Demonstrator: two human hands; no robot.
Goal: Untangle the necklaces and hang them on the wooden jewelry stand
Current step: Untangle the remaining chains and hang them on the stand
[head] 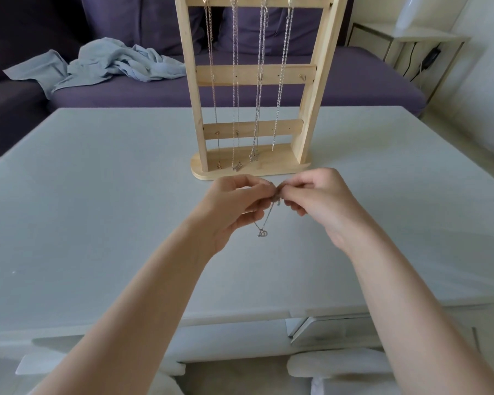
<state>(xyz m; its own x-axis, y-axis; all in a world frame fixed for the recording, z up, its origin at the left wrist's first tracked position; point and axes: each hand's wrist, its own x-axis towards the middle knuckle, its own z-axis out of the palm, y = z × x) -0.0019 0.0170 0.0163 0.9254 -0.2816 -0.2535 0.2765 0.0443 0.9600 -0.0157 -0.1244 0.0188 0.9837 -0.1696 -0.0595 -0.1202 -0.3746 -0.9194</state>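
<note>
Centrally, the necklace (264, 223) hangs above the worktop (97, 195), bunched between my left hand (234, 206) and right hand (317, 201), each pinching the chain; its pendant dangles below. I judge the knot needs gentle teasing apart, not pulling, with the clasp kept free. Beyond stands the stand (254, 75), four chains already hung, one top hook at its right apparently spare.

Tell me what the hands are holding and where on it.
Both hands, left and right, pinch a thin necklace at its bunched upper chain; its pendant dangles below.
</note>
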